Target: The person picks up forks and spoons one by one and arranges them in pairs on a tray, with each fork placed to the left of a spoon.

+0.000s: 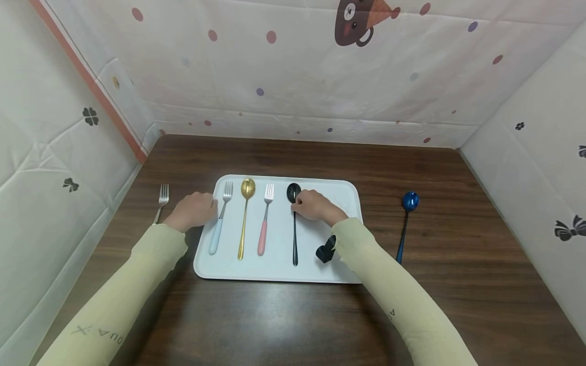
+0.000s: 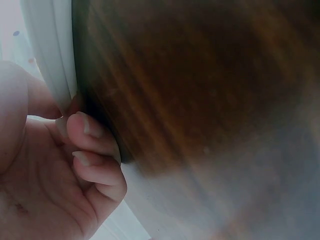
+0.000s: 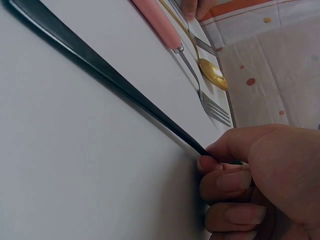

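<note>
A white tray [image 1: 274,272] lies on a dark wooden table [image 1: 293,320]. In a row on it are a blue-handled fork [image 1: 216,236], a gold spoon [image 1: 242,229], a pink-handled fork [image 1: 262,236] and a black spoon [image 1: 295,239]. My right hand [image 1: 297,206] pinches the black spoon at its neck, just below the bowl. The right wrist view shows these fingertips [image 3: 212,162] on the black handle [image 3: 100,65], which lies flat on the tray [image 3: 75,150]. My left hand [image 1: 208,207] holds the tray's left rim [image 2: 55,50] with curled fingers [image 2: 85,127].
A silver fork [image 1: 161,201] lies on the table left of the tray. A blue spoon [image 1: 405,223] lies to its right. Padded fabric walls [image 1: 68,152] close in the table at the left, back and right.
</note>
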A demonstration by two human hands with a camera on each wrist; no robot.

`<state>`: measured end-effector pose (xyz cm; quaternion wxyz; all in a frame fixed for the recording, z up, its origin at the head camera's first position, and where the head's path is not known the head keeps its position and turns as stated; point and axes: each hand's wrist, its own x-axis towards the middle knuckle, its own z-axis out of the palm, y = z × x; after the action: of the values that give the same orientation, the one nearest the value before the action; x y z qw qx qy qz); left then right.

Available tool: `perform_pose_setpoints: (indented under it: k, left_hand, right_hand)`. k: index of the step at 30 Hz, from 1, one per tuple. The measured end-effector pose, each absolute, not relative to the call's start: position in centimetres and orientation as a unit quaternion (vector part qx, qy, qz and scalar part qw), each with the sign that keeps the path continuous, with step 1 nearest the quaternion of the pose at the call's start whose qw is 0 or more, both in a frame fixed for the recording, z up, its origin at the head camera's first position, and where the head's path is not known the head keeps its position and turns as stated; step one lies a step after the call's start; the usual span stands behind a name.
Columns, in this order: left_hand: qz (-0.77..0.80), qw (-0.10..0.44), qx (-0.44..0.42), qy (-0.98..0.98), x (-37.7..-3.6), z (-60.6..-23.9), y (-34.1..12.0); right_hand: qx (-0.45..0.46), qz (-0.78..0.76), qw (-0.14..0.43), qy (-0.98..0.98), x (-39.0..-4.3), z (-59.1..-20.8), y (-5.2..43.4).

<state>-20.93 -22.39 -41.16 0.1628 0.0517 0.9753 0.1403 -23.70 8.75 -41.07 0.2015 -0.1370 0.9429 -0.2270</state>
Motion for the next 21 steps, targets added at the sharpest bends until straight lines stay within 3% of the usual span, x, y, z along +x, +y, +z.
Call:
perform_pose_setpoints:
  k: [21]
  left_hand:
    - [0.141, 0.16, 0.055, 0.975, -20.9, -41.1, -22.5]
  right_hand:
    - [-0.125, -0.232, 0.196, 0.944, -23.7, -40.3, 10.5]
